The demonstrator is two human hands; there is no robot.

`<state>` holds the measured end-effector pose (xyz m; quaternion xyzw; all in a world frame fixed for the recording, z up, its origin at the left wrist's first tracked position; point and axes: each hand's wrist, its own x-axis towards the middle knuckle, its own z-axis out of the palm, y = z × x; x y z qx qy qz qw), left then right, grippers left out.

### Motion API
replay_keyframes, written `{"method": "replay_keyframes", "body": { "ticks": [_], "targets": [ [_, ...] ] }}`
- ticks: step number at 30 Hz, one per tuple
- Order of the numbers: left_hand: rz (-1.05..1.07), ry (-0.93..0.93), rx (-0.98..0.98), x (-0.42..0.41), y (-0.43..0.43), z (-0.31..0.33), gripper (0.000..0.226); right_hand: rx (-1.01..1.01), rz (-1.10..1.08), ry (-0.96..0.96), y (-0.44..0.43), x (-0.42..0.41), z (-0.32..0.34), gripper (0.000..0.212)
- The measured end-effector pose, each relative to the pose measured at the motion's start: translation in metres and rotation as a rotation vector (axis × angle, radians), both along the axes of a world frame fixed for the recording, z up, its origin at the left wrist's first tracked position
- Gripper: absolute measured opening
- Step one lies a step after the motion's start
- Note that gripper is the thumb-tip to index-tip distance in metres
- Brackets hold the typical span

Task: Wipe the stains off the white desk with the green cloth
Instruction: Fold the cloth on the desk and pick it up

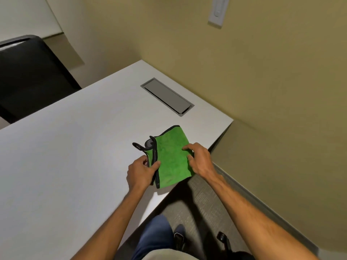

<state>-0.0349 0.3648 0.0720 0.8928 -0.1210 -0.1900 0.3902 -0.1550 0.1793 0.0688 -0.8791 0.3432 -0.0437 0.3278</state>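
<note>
The green cloth (171, 156) lies folded on the white tabletop (75, 143), near its corner, on the near side of the grey cable hatch (167, 96). Left hand (139, 171) fingers pinch its dark-trimmed edge; right hand (200, 160) fingers rest spread on its opposite side. It looks soft, light and floppy — best bunched flat under a palm.

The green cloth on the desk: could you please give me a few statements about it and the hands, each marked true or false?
1. Both hands touch the green cloth. True.
2. The cloth lies at the white desk's far left. False: it sits near the right corner.
3. The left hand pinches the cloth's dark-trimmed edge. True.
4. The right hand rests on the cable hatch. False: it is on the cloth.
</note>
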Motion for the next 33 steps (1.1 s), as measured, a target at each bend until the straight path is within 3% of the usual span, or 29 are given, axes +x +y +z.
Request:
{"method": "replay_keyframes", "body": {
  "ticks": [16, 22, 28, 33],
  "targets": [
    [-0.143, 0.029, 0.051, 0.045, -0.233, -0.038, 0.036, -0.051, -0.006, 0.143, -0.233, 0.039, -0.016, 0.04],
    [0.0, 0.043, 0.015, 0.055, -0.295, -0.039, 0.023, -0.101, 0.013, 0.118, -0.296, 0.079, -0.014, 0.049],
    [0.184, 0.089, -0.05, 0.058, -0.341, -0.05, 0.024, -0.188, 0.076, 0.104, -0.344, 0.112, -0.022, 0.044],
    [0.193, 0.198, -0.03, 0.059, -0.377, -0.075, 0.023, -0.229, 0.222, 0.228, -0.383, 0.129, -0.041, 0.047]
  ]
}}
